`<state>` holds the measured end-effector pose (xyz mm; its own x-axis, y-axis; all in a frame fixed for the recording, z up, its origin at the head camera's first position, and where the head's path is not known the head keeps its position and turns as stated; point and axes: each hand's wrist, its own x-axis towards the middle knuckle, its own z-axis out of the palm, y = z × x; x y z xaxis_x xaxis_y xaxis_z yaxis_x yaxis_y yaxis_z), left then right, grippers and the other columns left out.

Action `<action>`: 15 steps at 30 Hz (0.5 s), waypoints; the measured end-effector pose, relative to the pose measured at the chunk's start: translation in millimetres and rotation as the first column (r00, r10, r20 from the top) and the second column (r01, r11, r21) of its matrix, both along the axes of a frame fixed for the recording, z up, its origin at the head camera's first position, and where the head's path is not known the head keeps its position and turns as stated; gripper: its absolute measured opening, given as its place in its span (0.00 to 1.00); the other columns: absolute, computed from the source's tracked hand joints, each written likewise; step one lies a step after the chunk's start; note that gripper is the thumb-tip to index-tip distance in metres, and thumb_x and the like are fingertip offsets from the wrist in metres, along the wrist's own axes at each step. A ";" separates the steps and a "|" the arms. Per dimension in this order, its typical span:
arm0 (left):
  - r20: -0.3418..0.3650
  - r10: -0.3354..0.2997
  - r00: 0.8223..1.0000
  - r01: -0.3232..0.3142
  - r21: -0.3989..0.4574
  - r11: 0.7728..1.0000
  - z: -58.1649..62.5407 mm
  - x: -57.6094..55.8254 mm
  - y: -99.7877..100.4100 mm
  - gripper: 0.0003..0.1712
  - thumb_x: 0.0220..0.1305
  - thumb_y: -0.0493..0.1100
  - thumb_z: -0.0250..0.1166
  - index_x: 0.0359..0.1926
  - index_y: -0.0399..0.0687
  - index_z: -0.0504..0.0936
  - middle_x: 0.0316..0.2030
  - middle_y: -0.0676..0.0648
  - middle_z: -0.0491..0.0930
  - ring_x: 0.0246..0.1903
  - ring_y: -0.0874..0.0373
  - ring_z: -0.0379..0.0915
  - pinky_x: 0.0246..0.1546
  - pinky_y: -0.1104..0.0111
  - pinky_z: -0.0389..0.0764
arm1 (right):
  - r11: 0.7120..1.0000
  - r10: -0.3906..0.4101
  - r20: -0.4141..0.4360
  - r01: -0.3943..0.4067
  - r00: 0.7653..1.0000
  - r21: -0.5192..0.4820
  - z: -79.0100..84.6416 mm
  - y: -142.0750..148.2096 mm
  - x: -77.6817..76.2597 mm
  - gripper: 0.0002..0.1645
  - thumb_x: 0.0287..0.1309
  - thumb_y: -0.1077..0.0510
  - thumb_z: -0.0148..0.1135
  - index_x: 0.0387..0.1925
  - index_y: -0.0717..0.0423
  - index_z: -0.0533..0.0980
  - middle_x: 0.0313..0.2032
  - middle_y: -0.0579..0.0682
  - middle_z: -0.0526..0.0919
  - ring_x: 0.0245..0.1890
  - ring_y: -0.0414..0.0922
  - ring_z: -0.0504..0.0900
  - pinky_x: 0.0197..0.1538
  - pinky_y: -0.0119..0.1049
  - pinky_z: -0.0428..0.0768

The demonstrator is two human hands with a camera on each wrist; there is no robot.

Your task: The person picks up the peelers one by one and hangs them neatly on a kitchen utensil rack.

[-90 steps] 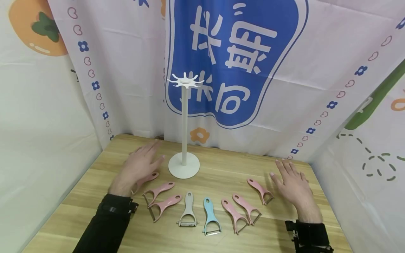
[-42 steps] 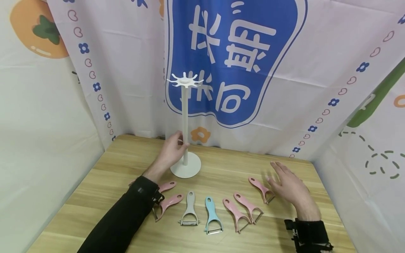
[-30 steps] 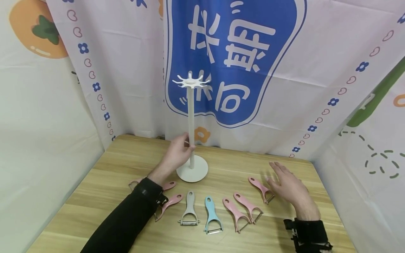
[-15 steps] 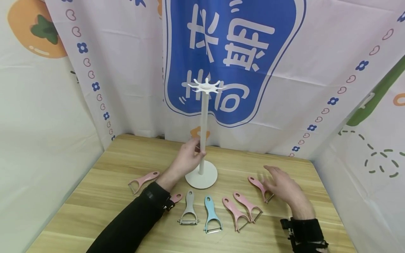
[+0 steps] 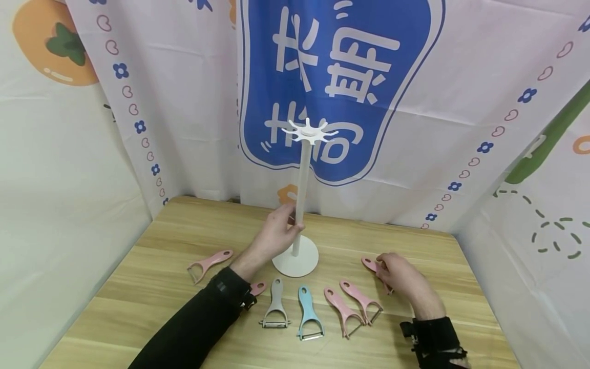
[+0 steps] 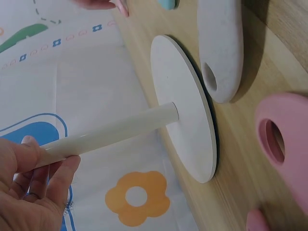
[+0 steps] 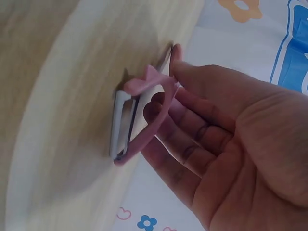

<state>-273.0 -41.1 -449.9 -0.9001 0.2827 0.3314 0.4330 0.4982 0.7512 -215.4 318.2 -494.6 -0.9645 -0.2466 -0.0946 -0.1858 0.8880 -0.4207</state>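
A tall white stand (image 5: 302,179) with a round base and a ring of hooks at the top stands on the wooden table. My left hand (image 5: 275,233) grips its pole low down; the left wrist view shows the thumb and fingers around the pole (image 6: 110,134). At the right, my right hand (image 5: 405,279) is around a pink peeler (image 5: 369,263). In the right wrist view, thumb and fingers lie on either side of that peeler's handle, which is mostly hidden, while its metal blade (image 7: 117,127) is near the tabletop.
Between the hands lie a grey peeler (image 5: 276,297), a blue peeler (image 5: 305,307) and two pink peelers, one (image 5: 338,306) slightly left of the other (image 5: 357,296). Another pink peeler (image 5: 213,260) lies at the left; the left sleeve partly covers one more (image 5: 258,288). Printed cloth (image 5: 198,128) hangs behind.
My left hand reached the stand's pole and shifted the stand to the right and nearer. My right hand came in from the right and took hold of the rightmost pink peeler.
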 end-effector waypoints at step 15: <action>-0.008 0.005 1.000 -0.005 -0.025 1.000 -0.9 2.6 -0.7 0.18 0.69 0.41 0.68 0.58 0.46 0.77 0.47 0.48 0.79 0.47 0.56 0.80 0.46 0.63 0.85 | 1.000 -0.018 -0.120 0.019 0.993 0.006 5.4 -0.5 -1.3 0.17 0.68 0.64 0.62 0.56 0.64 0.79 0.42 0.55 0.80 0.28 0.42 0.80 0.33 0.39 0.83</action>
<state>-270.5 -41.7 -450.8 -0.8987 0.2868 0.3317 0.4368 0.5192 0.7346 -216.7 317.7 -489.2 -0.9734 -0.2282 0.0203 -0.2178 0.8945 -0.3904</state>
